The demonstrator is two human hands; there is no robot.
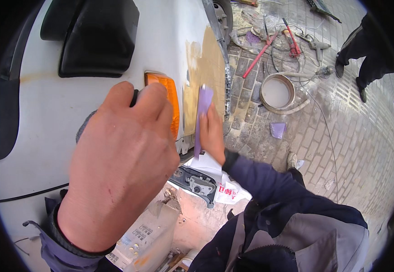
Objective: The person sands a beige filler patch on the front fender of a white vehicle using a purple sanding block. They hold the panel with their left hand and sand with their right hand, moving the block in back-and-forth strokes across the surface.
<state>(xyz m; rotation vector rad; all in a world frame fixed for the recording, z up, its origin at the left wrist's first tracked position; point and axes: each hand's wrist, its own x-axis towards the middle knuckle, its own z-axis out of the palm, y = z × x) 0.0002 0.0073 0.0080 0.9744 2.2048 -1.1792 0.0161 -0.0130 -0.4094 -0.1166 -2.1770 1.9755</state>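
Note:
My left hand [124, 154] is closed in a fist near the camera, in front of the white vehicle body [160, 27]. A bit of black shows between its fingers and a grey rounded edge behind it; what they belong to is hidden. Beside it is an orange lamp [173, 97], partly covered by the knuckles. My right hand [211, 133] holds a strip of purple sandpaper [204, 102] with fingers stretched along it, against the panel's corner. Tan filler [209, 61] is smeared over that corner.
A black mirror housing [99, 38] sticks out above my left hand. On the paving stand a round tub of cloudy liquid [277, 92], a purple sheet [277, 130], red-handled tools [260, 56] and cables. A person's legs [369, 59] are at right. A cardboard box [145, 238] lies below.

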